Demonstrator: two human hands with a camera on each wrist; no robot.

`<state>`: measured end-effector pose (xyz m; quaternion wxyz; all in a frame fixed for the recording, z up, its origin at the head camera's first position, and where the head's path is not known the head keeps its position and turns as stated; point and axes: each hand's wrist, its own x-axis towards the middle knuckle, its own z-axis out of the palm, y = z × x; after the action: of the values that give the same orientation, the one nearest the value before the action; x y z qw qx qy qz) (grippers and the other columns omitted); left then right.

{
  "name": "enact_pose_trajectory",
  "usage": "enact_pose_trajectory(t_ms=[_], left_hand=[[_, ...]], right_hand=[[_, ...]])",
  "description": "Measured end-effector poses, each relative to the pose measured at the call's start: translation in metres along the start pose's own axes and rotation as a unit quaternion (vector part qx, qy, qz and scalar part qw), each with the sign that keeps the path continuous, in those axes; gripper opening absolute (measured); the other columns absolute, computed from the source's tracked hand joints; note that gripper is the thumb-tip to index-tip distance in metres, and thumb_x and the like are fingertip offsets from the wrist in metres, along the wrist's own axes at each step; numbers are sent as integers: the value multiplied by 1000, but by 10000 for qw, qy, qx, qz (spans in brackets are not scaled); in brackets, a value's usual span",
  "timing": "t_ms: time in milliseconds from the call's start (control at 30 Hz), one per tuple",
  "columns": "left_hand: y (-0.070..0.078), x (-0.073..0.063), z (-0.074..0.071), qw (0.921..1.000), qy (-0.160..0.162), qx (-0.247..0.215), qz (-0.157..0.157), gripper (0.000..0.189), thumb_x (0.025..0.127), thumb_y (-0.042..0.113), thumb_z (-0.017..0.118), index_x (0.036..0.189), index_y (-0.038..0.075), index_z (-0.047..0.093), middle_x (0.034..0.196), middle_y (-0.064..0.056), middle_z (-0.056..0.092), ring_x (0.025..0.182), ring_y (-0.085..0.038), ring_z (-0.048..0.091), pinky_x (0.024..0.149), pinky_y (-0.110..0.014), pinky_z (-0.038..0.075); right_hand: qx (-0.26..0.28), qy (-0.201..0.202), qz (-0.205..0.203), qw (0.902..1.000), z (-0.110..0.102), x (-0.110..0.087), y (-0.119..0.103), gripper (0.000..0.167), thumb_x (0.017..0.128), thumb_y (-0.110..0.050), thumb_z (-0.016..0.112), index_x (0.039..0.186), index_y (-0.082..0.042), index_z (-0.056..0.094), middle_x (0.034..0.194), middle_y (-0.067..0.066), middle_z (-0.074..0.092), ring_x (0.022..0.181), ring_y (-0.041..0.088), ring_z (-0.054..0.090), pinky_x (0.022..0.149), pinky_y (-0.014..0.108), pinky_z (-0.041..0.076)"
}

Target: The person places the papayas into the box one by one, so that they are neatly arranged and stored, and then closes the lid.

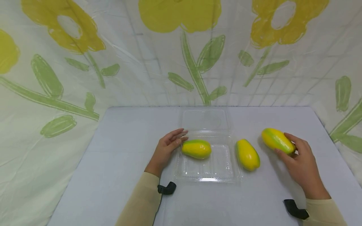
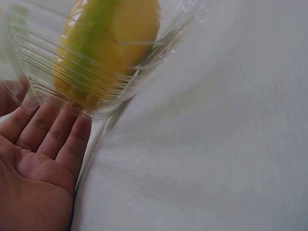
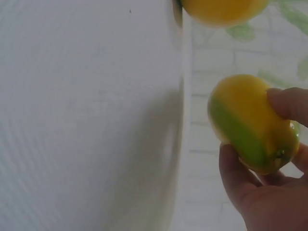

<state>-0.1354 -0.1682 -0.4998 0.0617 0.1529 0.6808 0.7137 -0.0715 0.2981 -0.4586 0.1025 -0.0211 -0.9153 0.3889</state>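
Note:
A clear plastic clamshell container (image 1: 207, 180) lies with its lid (image 1: 205, 121) folded back. Inside its left half rests a yellow-green papaya (image 1: 196, 149). My left hand (image 1: 167, 147) holds the container's left edge, thumb at the rim and the other fingers below it against the outer wall. In the left wrist view those fingers (image 2: 55, 132) reach up to the ribbed plastic. Right of the container, my right hand (image 1: 301, 160) grips a second papaya (image 1: 277, 140) by its near end, raised over the table. Another papaya (image 1: 248, 155) lies between that hand and the container.
The table (image 1: 127, 150) has a pale, smooth cover. Behind it and at both sides hangs a light curtain (image 1: 135, 72) with yellow flowers and green leaves. Black straps (image 1: 167, 188) circle both wrists over beige sleeves.

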Motion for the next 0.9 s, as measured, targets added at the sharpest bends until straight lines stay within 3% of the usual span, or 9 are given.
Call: enact_pose_trajectory(t_ms=[133, 400, 667, 900], left_hand=[[0, 0, 0, 10000, -9, -18, -8, 49, 112, 12, 62, 159, 2, 52, 154, -10, 62, 134, -34, 64, 117, -38, 46], [1, 0, 0, 10000, -12, -1, 12, 48, 112, 11, 63, 158, 1, 53, 153, -9, 63, 134, -34, 65, 117, -39, 46], [1, 0, 0, 10000, 9, 86, 13, 48, 112, 11, 62, 158, 2, 53, 153, -8, 63, 134, -32, 65, 117, -38, 45], [2, 0, 0, 10000, 11, 53, 17, 48, 112, 14, 63, 158, 4, 54, 153, -7, 63, 134, -33, 64, 117, -38, 46]], right_hand=[[57, 62, -60, 9999, -1, -1, -4, 64, 103, -6, 75, 159, 7, 45, 149, 35, 43, 113, 33, 44, 80, -2, 34], [434, 130, -246, 9987, -6, -2, -18, 65, 104, -6, 74, 162, 2, 45, 151, 29, 43, 120, 5, 40, 89, -2, 37], [656, 110, -662, 9956, -9, -2, -33, 64, 103, -3, 75, 161, 1, 47, 149, 24, 44, 120, 2, 42, 92, 0, 39], [843, 99, -916, 9922, -8, -1, -46, 67, 98, 9, 76, 158, 2, 49, 150, 20, 43, 123, 4, 42, 94, 1, 40]])
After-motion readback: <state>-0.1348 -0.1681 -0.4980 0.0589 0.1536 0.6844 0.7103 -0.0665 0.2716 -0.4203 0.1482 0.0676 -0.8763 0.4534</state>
